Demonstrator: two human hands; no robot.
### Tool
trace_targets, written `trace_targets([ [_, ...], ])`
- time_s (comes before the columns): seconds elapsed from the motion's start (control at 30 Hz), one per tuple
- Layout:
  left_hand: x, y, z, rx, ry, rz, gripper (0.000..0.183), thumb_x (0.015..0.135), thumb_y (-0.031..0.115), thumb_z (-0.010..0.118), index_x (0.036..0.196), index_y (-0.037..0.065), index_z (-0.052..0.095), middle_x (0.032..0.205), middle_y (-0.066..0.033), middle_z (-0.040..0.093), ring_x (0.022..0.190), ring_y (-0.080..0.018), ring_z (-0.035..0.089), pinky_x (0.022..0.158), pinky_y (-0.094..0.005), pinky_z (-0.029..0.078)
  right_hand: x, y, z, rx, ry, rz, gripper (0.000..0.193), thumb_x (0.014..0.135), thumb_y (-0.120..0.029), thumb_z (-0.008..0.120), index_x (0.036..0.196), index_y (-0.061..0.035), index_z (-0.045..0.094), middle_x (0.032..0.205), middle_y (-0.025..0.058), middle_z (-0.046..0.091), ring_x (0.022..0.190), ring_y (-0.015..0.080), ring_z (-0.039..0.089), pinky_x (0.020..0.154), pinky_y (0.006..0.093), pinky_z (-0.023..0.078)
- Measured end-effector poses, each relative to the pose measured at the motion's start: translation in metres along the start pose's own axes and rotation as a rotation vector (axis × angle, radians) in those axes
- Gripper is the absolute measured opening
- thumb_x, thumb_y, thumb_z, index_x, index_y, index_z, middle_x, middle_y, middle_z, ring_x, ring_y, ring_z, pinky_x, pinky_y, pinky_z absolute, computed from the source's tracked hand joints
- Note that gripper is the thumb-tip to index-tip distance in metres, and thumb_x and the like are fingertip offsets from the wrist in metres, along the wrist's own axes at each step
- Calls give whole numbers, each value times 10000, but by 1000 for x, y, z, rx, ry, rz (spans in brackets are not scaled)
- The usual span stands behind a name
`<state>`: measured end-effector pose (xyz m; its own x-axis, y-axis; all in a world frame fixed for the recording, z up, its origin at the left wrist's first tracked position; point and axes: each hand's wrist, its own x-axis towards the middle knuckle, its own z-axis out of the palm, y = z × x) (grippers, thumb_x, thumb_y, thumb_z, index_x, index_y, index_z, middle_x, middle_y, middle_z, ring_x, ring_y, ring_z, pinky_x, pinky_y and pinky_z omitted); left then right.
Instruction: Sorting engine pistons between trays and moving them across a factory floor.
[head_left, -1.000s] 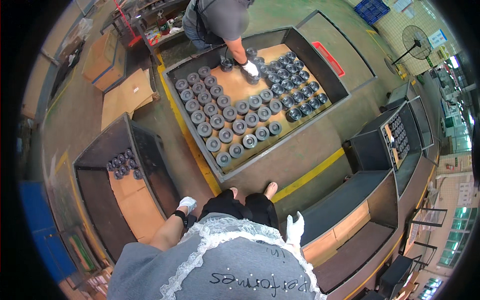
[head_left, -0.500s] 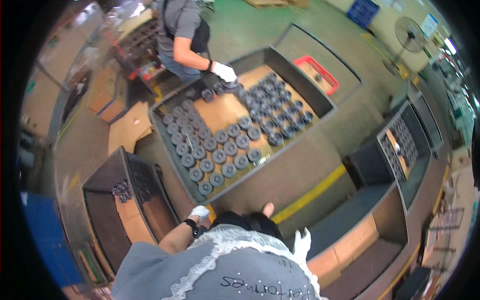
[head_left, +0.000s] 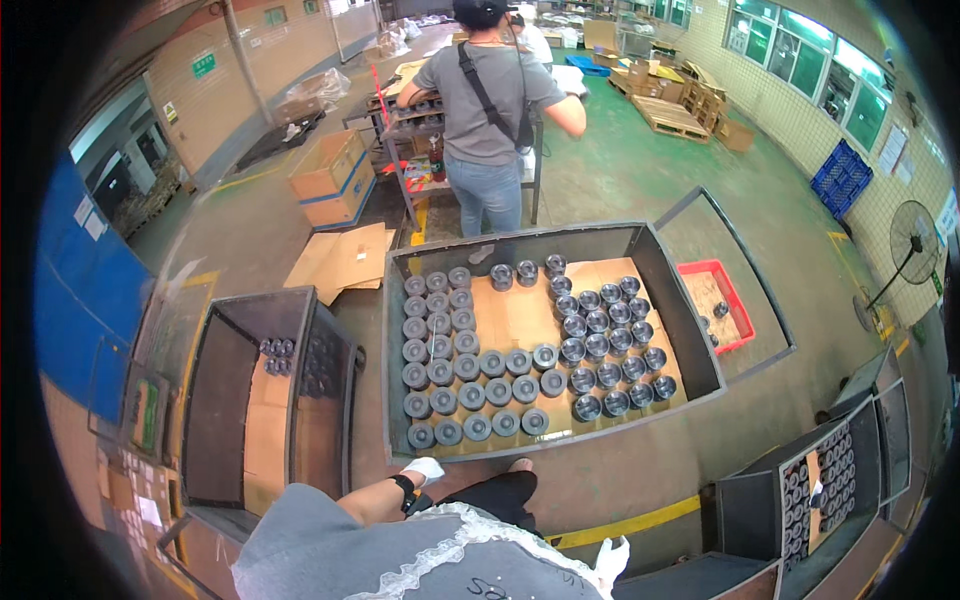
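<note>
A wide dark metal cart (head_left: 555, 435) stands in front of me, lined with cardboard. Rows of grey round ring-topped parts (head_left: 477, 427) fill its left and near side. Shiny dark cup-shaped metal parts (head_left: 587, 407) stand in rows on its right, with several more along the far wall. My left hand (head_left: 425, 470), in a white glove, is by the cart's near left edge; its fingers are too small and hidden to read, and contact with the rim is unclear. My right hand (head_left: 610, 562), also gloved, hangs low at my right side, fingers apart and holding nothing.
A second dark cart (head_left: 200, 420) stands at left with a few parts. At lower right are more metal bins (head_left: 745, 500). A red crate (head_left: 745, 320) sits beyond the cart's right side. A co-worker (head_left: 490, 110) stands at a rack behind the cart.
My view has tilted up, showing more of the room. The co-worker, who was reaching into the cart with a gloved hand, now stands turned away from it. My right hand remains open.
</note>
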<state>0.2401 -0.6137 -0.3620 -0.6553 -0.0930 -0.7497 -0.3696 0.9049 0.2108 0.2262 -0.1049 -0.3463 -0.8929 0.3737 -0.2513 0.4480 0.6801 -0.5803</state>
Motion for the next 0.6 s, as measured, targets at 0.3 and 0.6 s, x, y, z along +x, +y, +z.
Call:
trace_targets([
  [0.3,51,-10,-16,-32,-196,-128,242,786,255,613,887,95,764,963,-167,714,953,-347,684,803,-421,530,0,206,77,-338,-281,388,379,825,-304,653,1073,-20,687,1040,208,701,1033,351,653,904,386,499],
  [0.6,111,71,-85,286,60,262,305,780,229,577,934,10,724,1007,-219,688,911,-405,671,793,-477,529,38,170,67,-208,-348,358,347,855,-279,650,1090,-27,688,1053,193,703,1028,335,658,909,376,496],
])
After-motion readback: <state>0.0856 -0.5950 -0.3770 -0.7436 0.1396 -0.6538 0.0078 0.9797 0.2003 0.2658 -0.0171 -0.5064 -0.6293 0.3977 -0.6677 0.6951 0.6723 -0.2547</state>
